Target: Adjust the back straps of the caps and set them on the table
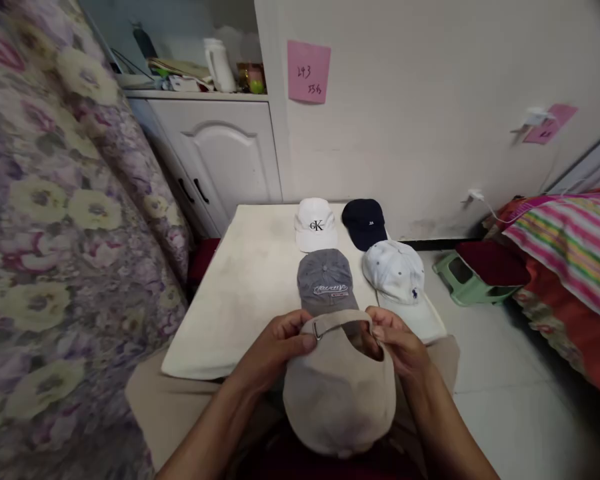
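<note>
Between my hands is a beige baseball cap [337,393], its back strap and buckle facing away from me. My left hand [283,343] pinches the rim beside the buckle. On the other side of the strap opening, my right hand [397,340] grips the rim. Just beyond lies a grey cap [325,277] with white lettering, partly covered by the beige one. A pale cap [395,270] with a small dark blue emblem rests at the table's right edge. Farther back are a white cap [315,220] with black letters and a navy cap [365,220].
The caps lie on a cream-covered table [230,293] against the wall. A flowered curtain [70,267] hangs at the left. To the right stand a green stool [465,280] and a bed with a striped cover [575,247]. A white cabinet [220,147] is behind.
</note>
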A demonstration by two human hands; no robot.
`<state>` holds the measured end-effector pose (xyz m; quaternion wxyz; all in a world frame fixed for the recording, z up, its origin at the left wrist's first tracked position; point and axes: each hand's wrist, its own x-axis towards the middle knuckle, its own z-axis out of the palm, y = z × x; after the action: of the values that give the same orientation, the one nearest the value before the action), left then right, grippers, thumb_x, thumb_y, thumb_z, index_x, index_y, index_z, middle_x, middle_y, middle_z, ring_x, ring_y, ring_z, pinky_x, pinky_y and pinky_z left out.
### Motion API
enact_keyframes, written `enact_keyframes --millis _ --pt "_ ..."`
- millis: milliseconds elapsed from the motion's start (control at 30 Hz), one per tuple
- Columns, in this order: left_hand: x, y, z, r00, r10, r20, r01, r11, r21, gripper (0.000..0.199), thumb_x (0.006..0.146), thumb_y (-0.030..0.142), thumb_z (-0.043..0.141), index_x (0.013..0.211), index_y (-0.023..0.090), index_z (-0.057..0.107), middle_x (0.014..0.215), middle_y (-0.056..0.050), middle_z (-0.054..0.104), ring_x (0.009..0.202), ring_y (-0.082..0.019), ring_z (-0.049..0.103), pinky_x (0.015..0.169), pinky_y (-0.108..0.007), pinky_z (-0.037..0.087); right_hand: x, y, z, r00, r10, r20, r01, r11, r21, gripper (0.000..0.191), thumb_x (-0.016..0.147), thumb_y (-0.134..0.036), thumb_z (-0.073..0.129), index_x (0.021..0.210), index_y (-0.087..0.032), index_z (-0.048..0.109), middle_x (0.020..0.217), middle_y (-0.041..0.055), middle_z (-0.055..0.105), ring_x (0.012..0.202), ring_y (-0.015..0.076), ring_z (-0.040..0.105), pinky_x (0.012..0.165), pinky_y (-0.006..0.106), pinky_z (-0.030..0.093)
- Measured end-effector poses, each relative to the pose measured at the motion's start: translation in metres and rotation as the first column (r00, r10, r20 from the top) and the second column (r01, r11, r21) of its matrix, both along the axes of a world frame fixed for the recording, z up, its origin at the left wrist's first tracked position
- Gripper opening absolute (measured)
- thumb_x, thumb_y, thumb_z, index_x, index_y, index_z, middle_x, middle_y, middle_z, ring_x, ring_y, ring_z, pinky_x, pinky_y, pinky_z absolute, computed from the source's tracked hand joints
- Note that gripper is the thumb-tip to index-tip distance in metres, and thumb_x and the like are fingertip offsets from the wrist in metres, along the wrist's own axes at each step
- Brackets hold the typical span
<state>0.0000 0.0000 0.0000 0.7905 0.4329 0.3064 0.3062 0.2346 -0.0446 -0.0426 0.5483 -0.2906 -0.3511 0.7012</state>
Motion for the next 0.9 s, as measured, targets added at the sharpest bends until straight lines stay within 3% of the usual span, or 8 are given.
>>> enact_keyframes --millis 67,167,267,333,467,667,767,900 --pt "0.003 -0.002 0.000 1.000 0.020 -0.005 -0.020 0.999 -0.034 0.027 0.066 0.031 0.086 0.077 0.016 0.067 0.069 0.000 0.064 0.057 -0.010 0.054 0.053 -0.019 0.037 0.003 -0.003 0.002 0.999 -0.032 0.018 0.031 0.999 0.024 0.030 0.075 -0.041 0.077 0.094 -0.020 0.069 0.063 -0.0015 0.063 0.049 0.0107 0.052 0.050 0.022 0.041" --pt "0.007 -0.005 0.002 0.999 0.033 -0.041 -0.035 0.998 -0.048 0.029 0.067 0.033 0.085 0.081 0.015 0.066 0.071 0.000 0.064 0.056 -0.010 0.055 0.053 -0.020 0.037 0.006 -0.004 0.011 0.983 -0.116 0.141 0.098 0.987 0.130 0.040 0.081 -0.046 0.073 0.112 -0.023 0.067 0.090 0.0049 0.071 0.076 0.0180 0.066 0.070 0.031 0.054" --pt "0.010 -0.009 0.005 0.997 0.025 -0.069 -0.027 0.999 -0.023 0.031 0.067 0.035 0.084 0.082 0.015 0.066 0.071 0.000 0.063 0.055 -0.010 0.053 0.052 -0.020 0.036 0.005 0.000 0.025 0.928 -0.188 0.321 0.079 0.942 0.326 0.038 0.082 -0.043 0.074 0.115 -0.026 0.069 0.107 0.0071 0.068 0.098 0.0231 0.066 0.083 0.038 0.055" --pt "0.012 -0.012 0.008 0.997 0.017 -0.080 -0.016 1.000 0.006 0.032 0.068 0.036 0.084 0.082 0.014 0.066 0.069 0.000 0.061 0.055 -0.009 0.051 0.051 -0.019 0.034 0.001 0.003 0.034 0.868 -0.257 0.425 0.033 0.884 0.467 0.031 0.083 -0.037 0.075 0.112 -0.026 0.072 0.112 0.0077 0.066 0.106 0.0243 0.063 0.086 0.037 0.054" --pt "0.013 -0.016 0.012 0.996 -0.019 -0.091 0.023 0.998 0.050 0.030 0.071 0.037 0.082 0.078 0.013 0.065 0.065 0.001 0.056 0.053 -0.008 0.045 0.050 -0.019 0.030 -0.005 0.005 0.049 0.748 -0.424 0.511 -0.029 0.748 0.663 0.025 0.086 -0.024 0.074 0.111 -0.028 0.074 0.110 0.0063 0.066 0.105 0.0225 0.063 0.091 0.038 0.052" --pt "0.016 -0.019 0.018 0.991 -0.041 -0.124 0.055 0.992 0.116 0.025 0.078 0.036 0.076 0.080 0.015 0.065 0.066 0.002 0.054 0.055 -0.008 0.043 0.051 -0.020 0.030 -0.006 0.003 0.061 0.590 -0.545 0.596 -0.200 0.617 0.761 0.024 0.088 -0.018 0.069 0.111 -0.026 0.071 0.109 0.0068 0.063 0.100 0.0221 0.060 0.085 0.040 0.051" --pt "0.016 -0.019 0.021 0.984 -0.035 -0.174 0.064 0.985 0.163 0.025 0.080 0.037 0.075 0.079 0.015 0.063 0.066 0.003 0.052 0.056 -0.008 0.042 0.051 -0.020 0.029 -0.005 0.003 0.067 0.538 -0.556 0.634 -0.285 0.588 0.757 0.019 0.090 -0.017 0.066 0.108 -0.022 0.069 0.102 0.0067 0.063 0.096 0.0211 0.059 0.084 0.039 0.050" --pt "0.014 -0.018 0.022 0.977 -0.044 -0.209 0.088 0.975 0.206 0.028 0.082 0.039 0.072 0.076 0.015 0.059 0.065 0.004 0.048 0.055 -0.008 0.038 0.050 -0.020 0.026 -0.003 0.005 0.073 0.559 -0.449 0.697 -0.383 0.606 0.697 0.018 0.093 -0.015 0.062 0.110 -0.019 0.064 0.102 0.0073 0.061 0.091 0.0184 0.059 0.077 0.033 0.052"
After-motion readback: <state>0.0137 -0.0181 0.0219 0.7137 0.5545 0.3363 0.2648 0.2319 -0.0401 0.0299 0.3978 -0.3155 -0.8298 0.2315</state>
